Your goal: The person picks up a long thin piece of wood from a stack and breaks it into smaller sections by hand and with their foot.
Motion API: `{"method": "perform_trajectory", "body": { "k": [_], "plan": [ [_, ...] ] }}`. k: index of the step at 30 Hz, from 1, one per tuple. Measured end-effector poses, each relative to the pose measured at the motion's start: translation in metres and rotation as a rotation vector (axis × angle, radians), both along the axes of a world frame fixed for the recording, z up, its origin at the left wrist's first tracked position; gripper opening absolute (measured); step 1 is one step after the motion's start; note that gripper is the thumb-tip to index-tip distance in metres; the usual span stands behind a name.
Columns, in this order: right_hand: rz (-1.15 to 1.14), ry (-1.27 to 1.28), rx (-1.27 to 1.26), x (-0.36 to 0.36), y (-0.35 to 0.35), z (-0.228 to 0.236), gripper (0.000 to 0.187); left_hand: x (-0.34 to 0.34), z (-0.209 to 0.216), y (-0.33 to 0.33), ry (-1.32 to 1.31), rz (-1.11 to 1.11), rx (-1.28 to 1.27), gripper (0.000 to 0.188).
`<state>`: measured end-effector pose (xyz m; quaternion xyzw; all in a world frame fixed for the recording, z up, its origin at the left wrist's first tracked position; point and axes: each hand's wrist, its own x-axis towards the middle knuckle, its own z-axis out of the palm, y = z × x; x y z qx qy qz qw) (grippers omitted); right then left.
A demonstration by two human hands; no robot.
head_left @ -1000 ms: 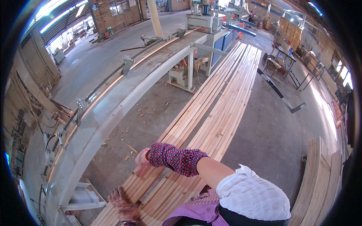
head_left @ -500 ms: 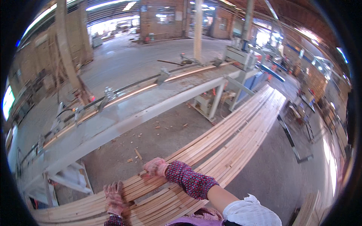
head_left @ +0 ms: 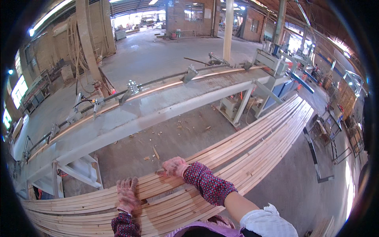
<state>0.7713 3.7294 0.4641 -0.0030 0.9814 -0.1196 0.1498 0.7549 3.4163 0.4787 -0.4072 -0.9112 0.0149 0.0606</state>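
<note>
Two hands fill the near part of my view, both in what look like worn pinkish gloves. The left hand (head_left: 127, 195) lies flat, its fingers (head_left: 134, 182) extended and slightly apart, resting on the wood without closing around any of it. The right hand (head_left: 173, 168) is half curled at the far edge of the wood; its fingertips are partly hidden from me, so I cannot tell whether they grip anything.

I count two groups of long pale strips: a far group (head_left: 237, 143) under the fingers of both hands, and a near group (head_left: 252, 168) on the wearer's side of them, with a narrow dark gap partly dividing the two. The strips lie too tightly packed for me to number. They run out left of the left fingers and away to the upper right, past the right fingers.

Beyond the fingers I see one long grey metal worktop (head_left: 158, 100) bearing one thin strip (head_left: 162, 87) and at least three clamp blocks (head_left: 189, 74). Well to the right of the fingers stands a machine head (head_left: 272, 62). Far ahead of them, a brick wall (head_left: 177, 23) carries a small blue-white sign (head_left: 171, 3), too small for me to read. Scraps of wood (head_left: 156, 153) dot the grey floor (head_left: 130, 158) just beyond the fingers, in a large workshop.
</note>
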Motion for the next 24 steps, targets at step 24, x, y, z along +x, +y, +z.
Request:
{"method": "perform_trajectory", "body": {
  "k": [24],
  "plan": [
    [-0.003,-0.005,0.011,0.006,-0.011,0.03,0.068,0.006,0.02,0.003,-0.105,0.082,-0.033,0.116]
  ]
}}
